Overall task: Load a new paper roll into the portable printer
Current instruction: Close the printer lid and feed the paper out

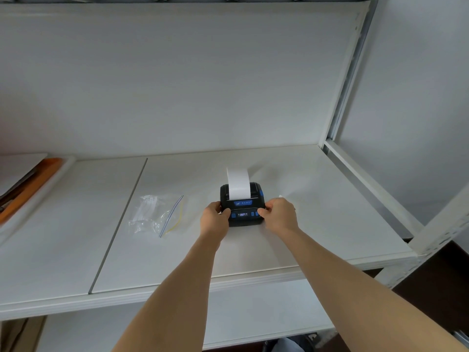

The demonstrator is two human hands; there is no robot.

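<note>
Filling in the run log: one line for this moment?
printer on shelf | paper strip sticking up | left hand, right hand grip sides | zip bag left

The black portable printer (pixel 241 205) sits on the white shelf (pixel 317 212); the clear plastic zip bag (pixel 157 214) lies left of it, the orange-edged tray (pixel 33 184) far left.

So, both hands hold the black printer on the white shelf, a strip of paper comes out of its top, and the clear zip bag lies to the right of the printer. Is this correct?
Not quite. In the head view the clear zip bag lies to the left of the printer, not the right. The rest holds: the left hand and the right hand hold the black printer on the white shelf, and a strip of paper comes out of its top.
</note>
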